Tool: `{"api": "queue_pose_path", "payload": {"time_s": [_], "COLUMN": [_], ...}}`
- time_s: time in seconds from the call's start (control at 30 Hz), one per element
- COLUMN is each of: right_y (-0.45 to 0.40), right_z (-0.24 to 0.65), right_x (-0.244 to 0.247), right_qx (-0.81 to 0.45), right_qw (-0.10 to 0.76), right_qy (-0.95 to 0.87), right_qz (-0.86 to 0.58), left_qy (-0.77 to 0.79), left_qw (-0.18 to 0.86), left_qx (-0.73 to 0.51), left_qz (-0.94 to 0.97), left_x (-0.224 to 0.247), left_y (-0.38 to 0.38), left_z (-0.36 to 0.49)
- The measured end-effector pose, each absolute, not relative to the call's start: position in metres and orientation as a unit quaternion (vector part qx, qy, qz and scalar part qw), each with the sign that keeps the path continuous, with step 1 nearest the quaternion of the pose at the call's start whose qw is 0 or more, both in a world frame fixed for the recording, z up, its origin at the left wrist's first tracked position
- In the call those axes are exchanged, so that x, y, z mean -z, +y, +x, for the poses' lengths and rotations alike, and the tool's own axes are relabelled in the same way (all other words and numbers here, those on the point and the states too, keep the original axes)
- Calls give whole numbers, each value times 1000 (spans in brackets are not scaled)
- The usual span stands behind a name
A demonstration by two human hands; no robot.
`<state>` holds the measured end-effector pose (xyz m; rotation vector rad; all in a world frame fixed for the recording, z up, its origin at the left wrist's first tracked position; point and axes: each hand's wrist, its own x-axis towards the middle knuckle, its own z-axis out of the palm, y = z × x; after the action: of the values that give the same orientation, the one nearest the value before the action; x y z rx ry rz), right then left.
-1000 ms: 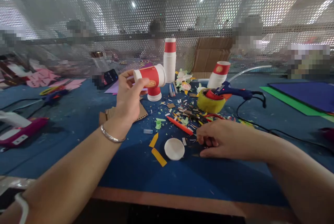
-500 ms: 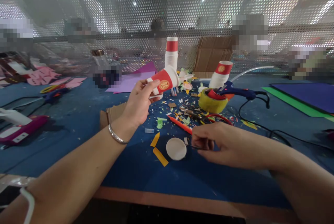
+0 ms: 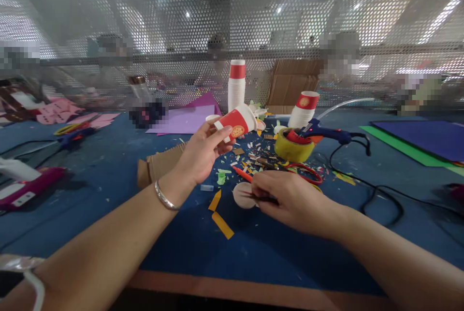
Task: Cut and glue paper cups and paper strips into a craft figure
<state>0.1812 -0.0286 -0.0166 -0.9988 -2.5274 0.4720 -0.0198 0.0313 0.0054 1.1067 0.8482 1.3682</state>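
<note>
My left hand (image 3: 205,151) is closed round a red and white paper cup (image 3: 237,125), held tilted on its side above the table with its mouth to the right. Lower down, my right hand (image 3: 290,197) pinches a thin dark pointed tool (image 3: 263,198) whose exact kind I cannot make out. Its tip reaches over a round white disc (image 3: 242,195); I cannot tell if they touch. Just behind the right fingers lies an orange-red pen (image 3: 241,173), partly covered. Two yellow-orange paper strips (image 3: 223,225) rest left of the disc.
Paper scraps litter the blue table (image 3: 174,248). Stacked paper cups (image 3: 236,91) stand behind, with another stack (image 3: 304,108) to the right. A blue glue gun (image 3: 328,132) sits by a yellow tape roll (image 3: 293,149), its cable trailing right. Red-handled scissors (image 3: 315,171) and folded cardboard (image 3: 163,163) flank the hands.
My right hand has moved left, bringing the dark tool over the white disc. The left hand has shifted slightly right and down in view with the cup. The view has tilted a little.
</note>
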Motion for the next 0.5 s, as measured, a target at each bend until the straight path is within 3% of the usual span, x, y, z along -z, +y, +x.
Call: {"api": "queue_pose_path", "payload": {"time_s": [0.2, 0.37, 0.5], "right_y": [-26, -24, -22], "right_z": [187, 189, 190], "right_x": [10, 12, 12], "right_qx": [-275, -244, -219], "right_qw": [305, 419, 443], "right_qy": [-813, -765, -749], "right_qz": [-413, -424, -442], "left_qy": [331, 356, 353], "left_qw": [568, 542, 481], "left_qx": [-586, -556, -541], "left_qz": [475, 520, 592], "left_x": [4, 7, 7], "left_y": [33, 28, 20], "left_z": [-14, -10, -8]}}
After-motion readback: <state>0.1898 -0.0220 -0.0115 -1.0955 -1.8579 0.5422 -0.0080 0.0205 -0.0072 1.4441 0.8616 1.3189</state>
